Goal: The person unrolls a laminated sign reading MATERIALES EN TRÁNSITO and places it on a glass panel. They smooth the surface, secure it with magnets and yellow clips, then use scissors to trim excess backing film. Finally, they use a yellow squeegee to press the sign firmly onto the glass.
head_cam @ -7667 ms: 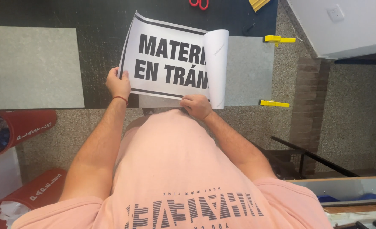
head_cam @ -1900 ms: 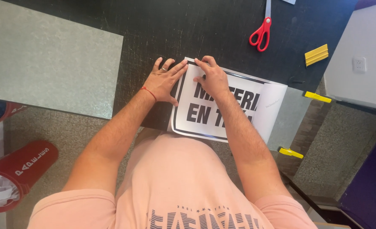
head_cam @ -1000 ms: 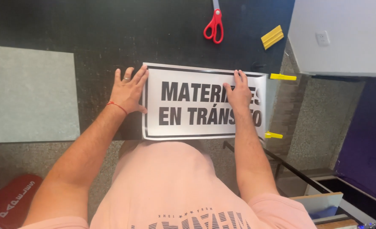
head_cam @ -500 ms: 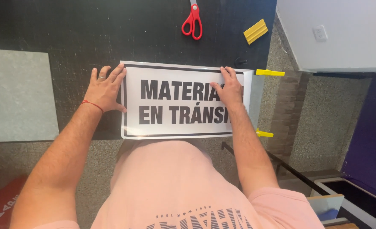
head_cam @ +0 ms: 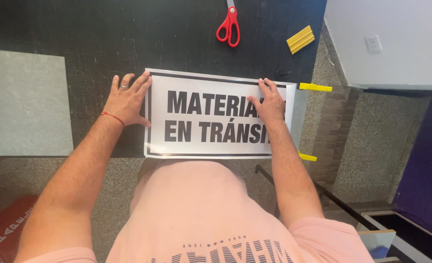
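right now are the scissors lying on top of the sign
No, the red scissors lie on the dark table beyond the sign, clear of its top edge.
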